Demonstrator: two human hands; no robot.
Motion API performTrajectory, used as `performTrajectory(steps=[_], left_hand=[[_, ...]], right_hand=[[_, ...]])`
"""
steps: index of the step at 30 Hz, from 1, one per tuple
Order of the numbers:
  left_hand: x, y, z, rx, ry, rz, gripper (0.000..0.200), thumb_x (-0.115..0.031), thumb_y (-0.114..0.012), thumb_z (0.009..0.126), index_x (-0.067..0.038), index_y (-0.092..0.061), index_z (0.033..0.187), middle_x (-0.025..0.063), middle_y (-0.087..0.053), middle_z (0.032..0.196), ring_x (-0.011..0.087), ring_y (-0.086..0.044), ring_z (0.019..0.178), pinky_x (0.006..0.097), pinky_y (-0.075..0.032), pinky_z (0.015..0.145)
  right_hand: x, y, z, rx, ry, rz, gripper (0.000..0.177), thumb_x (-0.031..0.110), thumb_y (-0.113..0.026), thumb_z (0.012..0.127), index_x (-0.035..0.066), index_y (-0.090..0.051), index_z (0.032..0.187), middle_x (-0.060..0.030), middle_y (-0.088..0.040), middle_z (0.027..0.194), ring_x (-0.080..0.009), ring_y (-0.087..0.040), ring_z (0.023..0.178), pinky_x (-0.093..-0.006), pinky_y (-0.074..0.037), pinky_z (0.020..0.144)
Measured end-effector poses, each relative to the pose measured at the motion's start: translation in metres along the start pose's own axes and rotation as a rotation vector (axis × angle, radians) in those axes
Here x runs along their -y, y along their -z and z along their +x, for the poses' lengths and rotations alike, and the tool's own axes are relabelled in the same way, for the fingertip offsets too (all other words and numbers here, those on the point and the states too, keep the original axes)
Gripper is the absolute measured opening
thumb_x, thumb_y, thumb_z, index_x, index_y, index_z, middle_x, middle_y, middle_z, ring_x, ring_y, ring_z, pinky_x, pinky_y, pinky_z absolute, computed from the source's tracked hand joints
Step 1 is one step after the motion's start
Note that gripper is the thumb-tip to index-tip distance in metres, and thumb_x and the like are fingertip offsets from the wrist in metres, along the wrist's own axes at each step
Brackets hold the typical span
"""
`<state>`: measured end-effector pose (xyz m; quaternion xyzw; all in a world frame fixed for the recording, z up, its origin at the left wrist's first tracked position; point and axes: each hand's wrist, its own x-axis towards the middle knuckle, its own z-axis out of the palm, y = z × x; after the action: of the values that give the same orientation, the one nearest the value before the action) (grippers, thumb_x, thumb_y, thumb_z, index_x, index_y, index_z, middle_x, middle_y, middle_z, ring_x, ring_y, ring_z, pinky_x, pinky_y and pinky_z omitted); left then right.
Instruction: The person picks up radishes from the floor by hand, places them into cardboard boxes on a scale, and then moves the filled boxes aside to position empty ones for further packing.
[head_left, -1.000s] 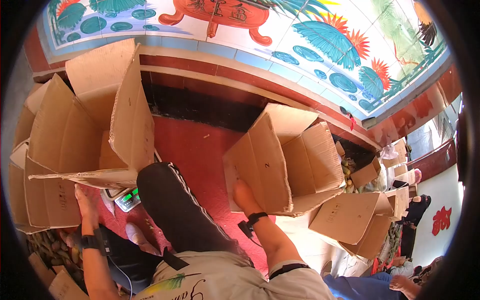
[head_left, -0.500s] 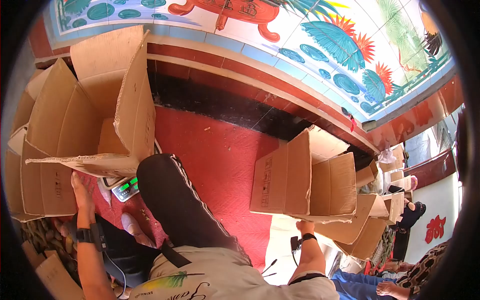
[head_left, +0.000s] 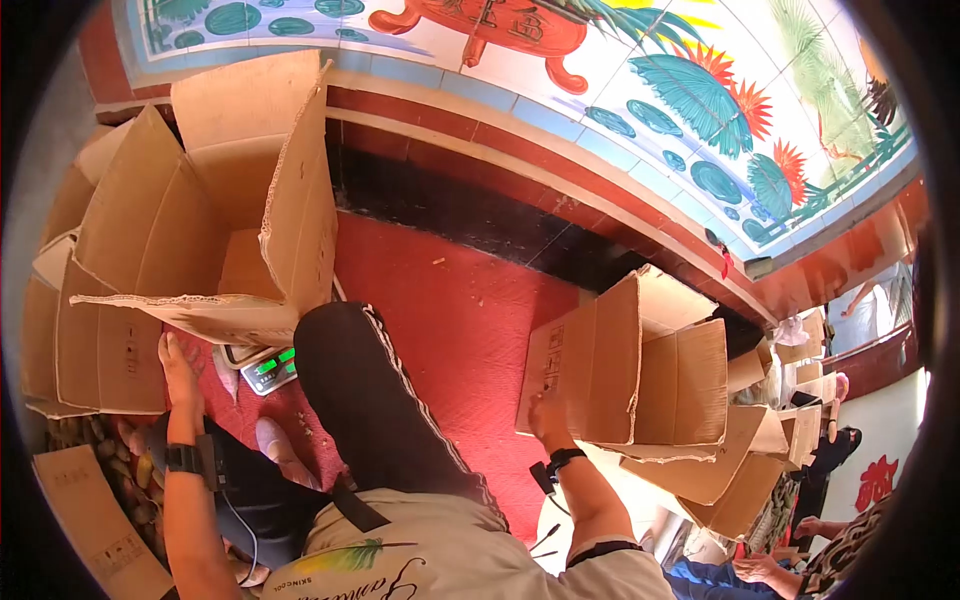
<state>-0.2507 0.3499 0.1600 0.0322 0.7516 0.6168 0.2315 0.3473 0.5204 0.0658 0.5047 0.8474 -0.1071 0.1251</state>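
A large open cardboard box point(head_left: 200, 315) stands at the left, over a scale point(head_left: 262, 378) with a lit green display. My left hand point(head_left: 180, 372) is just below the box's front flap, fingers stretched out and apart, with nothing seen in it. Between that hand and the scale lies a long pinkish root point(head_left: 227, 375). On the right, my right hand point(head_left: 547, 415) is at the lower side of another open cardboard box point(head_left: 585, 370); its fingers are smeared by motion.
Further boxes stand behind the left box, and several open cartons point(head_left: 720, 465) crowd the right side. A pile of root vegetables point(head_left: 120, 450) and a cardboard piece point(head_left: 95, 520) lie lower left. Another person's hand point(head_left: 755, 568) shows lower right. A tiled wall point(head_left: 480, 150) borders the red floor point(head_left: 440, 330).
My right hand has moved from the front lower edge of the right box to its left side. My left hand stays below the left box's flap. The whole view has shifted slightly.
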Motion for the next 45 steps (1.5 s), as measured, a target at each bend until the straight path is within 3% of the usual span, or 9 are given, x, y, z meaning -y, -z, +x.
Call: performTrajectory(steps=[5,11,16,20,23,26,33,40,45], left_hand=[[0.011,0.007,0.006,-0.023,-0.013,-0.015,0.062,-0.048,-0.038,0.088,-0.015,-0.02,0.136,0.0136,-0.037,0.131,0.0278,-0.049,0.106,0.0382,-0.04,0.081],[0.016,0.012,0.022,-0.034,0.012,0.073,0.063,-0.049,-0.038,0.088,-0.014,-0.018,0.136,0.0162,-0.034,0.134,0.0293,-0.048,0.108,0.0391,-0.04,0.081],[0.016,0.007,0.021,0.016,-0.009,0.101,0.062,-0.048,-0.038,0.088,-0.014,-0.018,0.136,0.0158,-0.034,0.134,0.0296,-0.046,0.11,0.0383,-0.04,0.084],[0.015,-0.009,0.018,0.038,-0.009,0.076,0.062,-0.046,-0.039,0.088,-0.013,-0.018,0.136,0.0162,-0.034,0.134,0.0286,-0.046,0.11,0.0379,-0.04,0.084],[0.015,-0.016,0.016,0.064,-0.031,0.03,0.061,-0.043,-0.041,0.089,-0.013,-0.018,0.136,0.0158,-0.036,0.131,0.0268,-0.048,0.107,0.037,-0.041,0.082],[0.014,-0.018,0.015,0.058,-0.036,0.006,0.06,-0.041,-0.042,0.089,-0.013,-0.019,0.135,0.0146,-0.039,0.128,0.0253,-0.049,0.105,0.0362,-0.042,0.081],[0.02,-0.006,0.02,0.071,-0.049,0.032,0.059,-0.042,-0.042,0.089,-0.013,-0.02,0.135,0.0128,-0.04,0.128,0.0246,-0.049,0.105,0.0353,-0.041,0.081],[0.011,-0.005,0.011,0.025,0.016,0.031,0.06,-0.045,-0.04,0.088,-0.014,-0.019,0.136,0.0143,-0.036,0.132,0.0253,-0.048,0.107,0.0359,-0.04,0.08],[0.013,0.002,0.015,0.006,0.002,0.091,0.061,-0.045,-0.04,0.088,-0.014,-0.019,0.136,0.0154,-0.037,0.131,0.0246,-0.049,0.104,0.0325,-0.04,0.077]], right_hand=[[-0.014,-0.011,-0.006,-0.418,0.062,-0.293,0.013,0.007,-0.048,0.072,0.001,-0.059,0.078,-0.015,-0.055,0.093,-0.0314,-0.048,0.094,-0.0399,-0.041,0.077],[-0.048,-0.024,-0.034,-0.251,-0.045,-0.08,0.019,0.012,-0.044,0.079,0.002,-0.059,0.084,-0.0161,-0.053,0.104,-0.029,-0.047,0.099,-0.0378,-0.04,0.084],[-0.109,-0.035,-0.126,-0.255,0.081,-0.227,0.007,0.013,-0.052,0.065,0.009,-0.057,0.065,-0.0094,-0.055,0.079,-0.0285,-0.048,0.085,-0.0395,-0.038,0.081],[-0.143,-0.041,-0.194,0.011,-0.292,-0.304,0.016,0.007,-0.053,0.066,0.006,-0.062,0.078,-0.0118,-0.061,0.091,-0.0292,-0.051,0.098,-0.0363,-0.038,0.089],[-0.141,-0.028,-0.206,0.249,-0.999,-0.166,0.036,0.014,-0.051,0.073,0.003,-0.055,0.107,-0.0143,-0.06,0.101,-0.0283,-0.051,0.105,-0.0375,-0.042,0.087],[-0.153,-0.022,-0.196,0.47,-1.025,0.047,0.041,0.018,-0.052,0.072,0.005,-0.053,0.111,-0.0165,-0.055,0.114,-0.0251,-0.049,0.111,-0.036,-0.045,0.085],[-0.072,-0.026,-0.107,0.033,-0.213,0.167,0.029,0.03,-0.056,0.078,0.008,-0.062,0.096,-0.0169,-0.061,0.094,-0.0326,-0.056,0.093,-0.0399,-0.045,0.081],[-0.074,0.006,-0.066,0.098,-0.496,0.115,0.018,0.015,-0.053,0.075,0.005,-0.06,0.088,-0.0194,-0.059,0.094,-0.0318,-0.056,0.092,-0.0416,-0.045,0.078],[-0.102,-0.018,-0.084,-0.234,-0.186,-0.3,0.02,0.014,-0.052,0.074,0.005,-0.06,0.09,-0.0128,-0.059,0.095,-0.0301,-0.054,0.093,-0.0386,-0.043,0.081]])
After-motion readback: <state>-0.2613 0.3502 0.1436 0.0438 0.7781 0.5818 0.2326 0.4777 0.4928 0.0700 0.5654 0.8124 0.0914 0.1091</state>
